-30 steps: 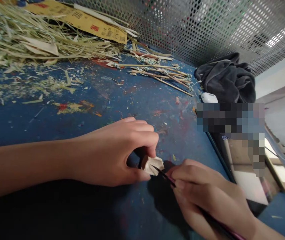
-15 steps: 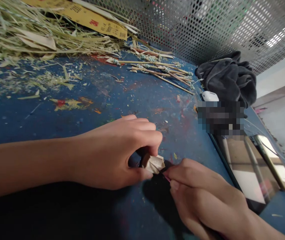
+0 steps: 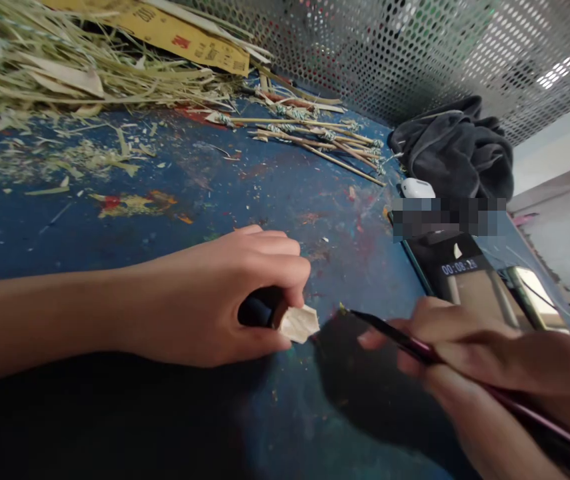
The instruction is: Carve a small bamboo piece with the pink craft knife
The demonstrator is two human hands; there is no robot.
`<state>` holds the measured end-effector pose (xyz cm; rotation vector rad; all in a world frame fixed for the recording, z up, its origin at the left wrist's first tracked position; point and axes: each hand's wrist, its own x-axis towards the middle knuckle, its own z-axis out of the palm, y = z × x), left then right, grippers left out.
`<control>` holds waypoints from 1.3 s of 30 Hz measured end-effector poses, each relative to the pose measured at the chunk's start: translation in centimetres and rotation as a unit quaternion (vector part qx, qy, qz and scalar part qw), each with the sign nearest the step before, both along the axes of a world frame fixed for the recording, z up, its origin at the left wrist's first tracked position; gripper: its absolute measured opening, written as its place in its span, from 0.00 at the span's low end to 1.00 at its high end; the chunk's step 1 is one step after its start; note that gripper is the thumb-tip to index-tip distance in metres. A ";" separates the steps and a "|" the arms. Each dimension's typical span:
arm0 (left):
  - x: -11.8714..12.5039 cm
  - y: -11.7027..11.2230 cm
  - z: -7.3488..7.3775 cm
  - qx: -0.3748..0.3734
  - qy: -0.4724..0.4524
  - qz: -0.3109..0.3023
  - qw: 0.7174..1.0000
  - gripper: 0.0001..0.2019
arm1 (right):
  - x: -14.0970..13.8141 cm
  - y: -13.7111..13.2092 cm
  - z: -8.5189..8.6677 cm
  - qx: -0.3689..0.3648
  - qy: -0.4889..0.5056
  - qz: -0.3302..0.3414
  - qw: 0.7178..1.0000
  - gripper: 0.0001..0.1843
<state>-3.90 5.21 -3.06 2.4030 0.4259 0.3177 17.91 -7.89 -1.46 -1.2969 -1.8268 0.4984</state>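
My left hand (image 3: 245,293) pinches a small piece of wood (image 3: 299,324) between thumb and forefinger just above the blue tabletop. The wood's end facing right is pale and faceted, and a brown side shows near the fingers. To its right, apart from it, my right hand (image 3: 469,353) is closed around a slim craft knife (image 3: 417,348). The knife has a dark, pointed tip aimed left and a shiny purple-pink handle that runs down to the lower right.
Dry plant strips (image 3: 89,80) and yellow sandpaper (image 3: 195,41) lie at the back left. Thin sticks bound with thread (image 3: 325,137) lie at the back. A dark cloth (image 3: 457,147), a white earbud case (image 3: 417,189) and a phone showing a timer (image 3: 457,265) are on the right.
My right hand has drawn away from the wood to the right, bringing the knife's tip and handle into view. The left hand keeps its pinch on the wood, shifted slightly left in the picture.
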 end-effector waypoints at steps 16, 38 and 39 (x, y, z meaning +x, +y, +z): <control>-0.6 0.2 -0.6 -0.074 -0.215 -0.022 0.974 0.07 | -2.0 2.1 -0.1 -0.142 -0.016 0.058 0.988 0.07; -0.9 -2.8 1.2 -0.034 -0.045 -0.015 0.998 0.22 | -5.2 1.3 0.1 -0.163 0.103 0.084 0.978 0.14; -0.9 -2.8 1.1 -0.037 -0.044 -0.015 0.998 0.21 | -5.2 1.2 0.1 -0.150 0.087 0.082 0.981 0.13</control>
